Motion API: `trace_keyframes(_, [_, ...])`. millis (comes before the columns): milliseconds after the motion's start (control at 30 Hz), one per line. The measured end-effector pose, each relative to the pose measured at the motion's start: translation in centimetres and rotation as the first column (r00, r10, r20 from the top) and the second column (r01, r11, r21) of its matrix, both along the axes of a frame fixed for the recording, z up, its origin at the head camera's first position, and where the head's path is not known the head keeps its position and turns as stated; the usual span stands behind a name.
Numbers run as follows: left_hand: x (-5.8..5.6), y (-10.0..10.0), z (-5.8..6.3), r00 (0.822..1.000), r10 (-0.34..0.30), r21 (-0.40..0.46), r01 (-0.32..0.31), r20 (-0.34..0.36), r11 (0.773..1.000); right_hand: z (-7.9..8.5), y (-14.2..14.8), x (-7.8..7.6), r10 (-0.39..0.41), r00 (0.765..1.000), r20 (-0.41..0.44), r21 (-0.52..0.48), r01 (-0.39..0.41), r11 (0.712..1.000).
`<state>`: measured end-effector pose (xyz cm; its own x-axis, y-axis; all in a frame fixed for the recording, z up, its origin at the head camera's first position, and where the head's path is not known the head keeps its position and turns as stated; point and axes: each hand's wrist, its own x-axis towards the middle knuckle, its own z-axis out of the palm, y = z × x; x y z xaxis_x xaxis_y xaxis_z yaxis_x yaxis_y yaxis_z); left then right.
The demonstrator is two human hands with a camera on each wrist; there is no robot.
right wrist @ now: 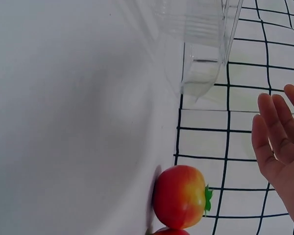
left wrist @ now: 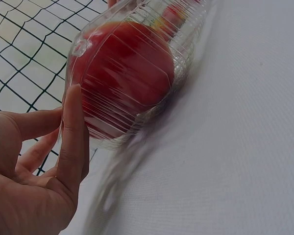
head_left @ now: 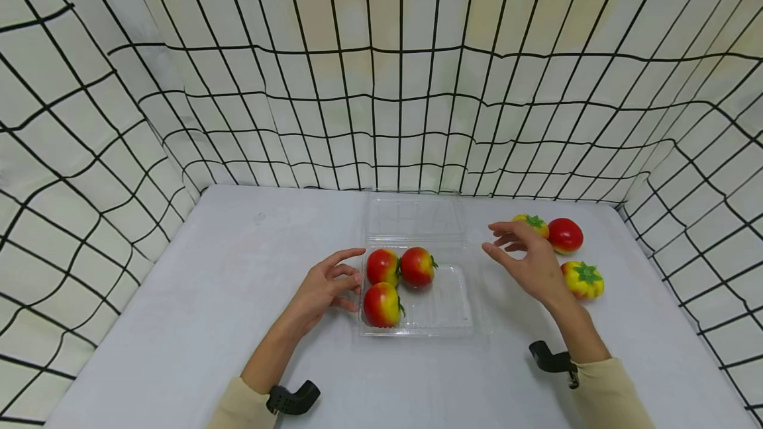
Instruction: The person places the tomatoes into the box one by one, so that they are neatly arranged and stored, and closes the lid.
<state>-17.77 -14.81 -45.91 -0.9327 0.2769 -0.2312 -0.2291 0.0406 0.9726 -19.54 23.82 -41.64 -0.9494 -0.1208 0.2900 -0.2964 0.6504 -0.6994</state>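
Your head camera looks forward-down from above; your wrist cameras [head_left: 296,398] [head_left: 550,357], nearer, face across the table [head_left: 226,270]; all share the box [head_left: 444,300].

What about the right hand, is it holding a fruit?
No, the right hand hovers with thumb and fingertips apart, and the head view shows nothing between them.

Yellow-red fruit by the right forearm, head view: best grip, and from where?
Probably pinch the fruit by its rounded left and right sides, coming from above with the right hand. Its green leafy top faces up, so thumb and fingers could straddle it; the plain red fruit sits close on the far side.
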Motion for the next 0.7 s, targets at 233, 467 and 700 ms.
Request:
trace_keyframes(233, [0.0,0.0,-0.1,1.0,0.013,-0.007,-0.013,0.014,1.0,-0.3,1.1,0.1,-0.046,0.999,-0.002,-0.004,0.046,0.999])
trace_keyframes(467, [0.0,0.0,-0.2,1.0,0.019,-0.015,-0.019,0.01,1.0,-0.3,2.1,0.1,-0.077,0.997,-0.021,-0.018,0.076,0.997])
trace_keyframes(700, [-0.1,0.0,-0.2,1.0,0.001,-0.015,-0.001,-0.006,1.0,-0.3,3.0,0.2,-0.089,0.995,-0.042,-0.027,0.088,0.996])
